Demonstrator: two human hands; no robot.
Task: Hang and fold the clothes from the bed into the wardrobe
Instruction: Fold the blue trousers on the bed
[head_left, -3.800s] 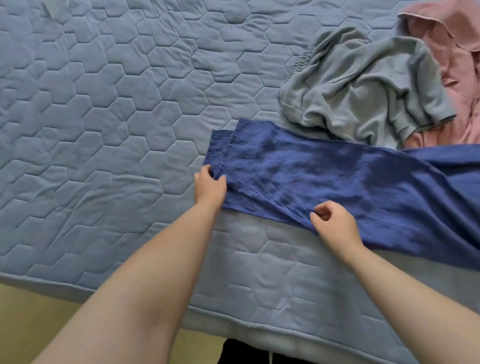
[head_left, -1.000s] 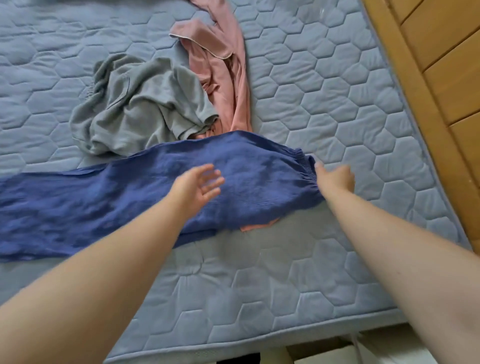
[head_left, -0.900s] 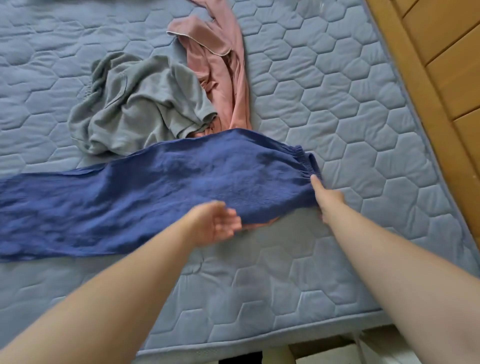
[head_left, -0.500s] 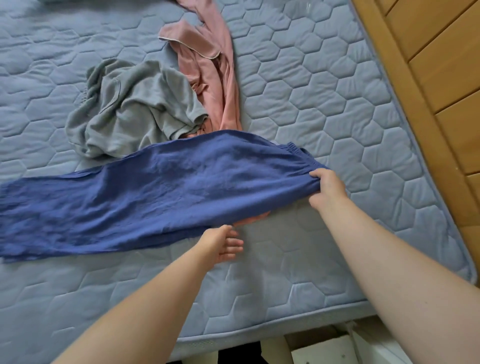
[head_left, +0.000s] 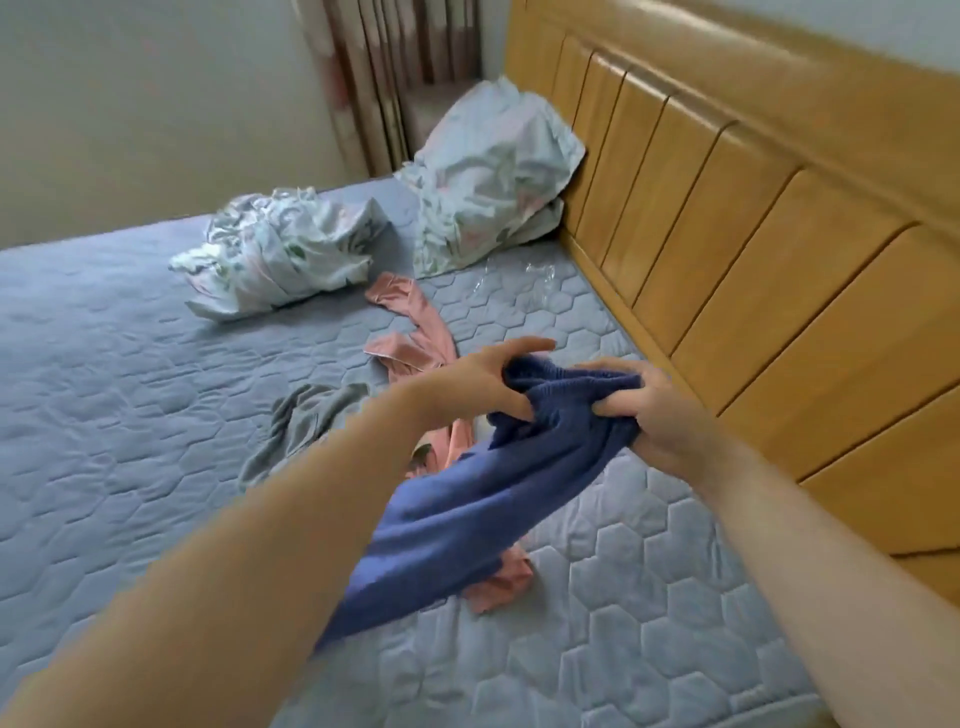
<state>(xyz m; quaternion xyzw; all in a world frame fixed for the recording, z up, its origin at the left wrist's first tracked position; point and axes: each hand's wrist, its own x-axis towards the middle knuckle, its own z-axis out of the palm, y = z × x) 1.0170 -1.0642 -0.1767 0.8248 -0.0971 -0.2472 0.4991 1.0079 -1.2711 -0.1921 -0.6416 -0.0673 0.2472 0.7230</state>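
Observation:
Blue trousers (head_left: 467, 514) hang lifted above the bed, bunched at the waistband end. My left hand (head_left: 483, 382) grips that end from the left, fingers curled into the cloth. My right hand (head_left: 649, 415) grips the same end from the right. The rest of the trousers trails down to the lower left behind my left forearm. A pink garment (head_left: 415, 338) lies on the quilted blue mattress (head_left: 130, 389) beyond and under the trousers. A grey garment (head_left: 306, 421) lies crumpled to the left of it, partly hidden by my left arm.
A wooden headboard (head_left: 753, 234) runs along the right side of the bed. A floral pillow (head_left: 493, 171) leans against it at the far end, with a crumpled floral sheet (head_left: 280, 254) to its left. Curtains (head_left: 389, 78) and a plain wall stand behind.
Both hands have gathered the waistband end of the blue trousers and lifted it off the bed. The view has tilted up, showing the headboard, pillow and wall.

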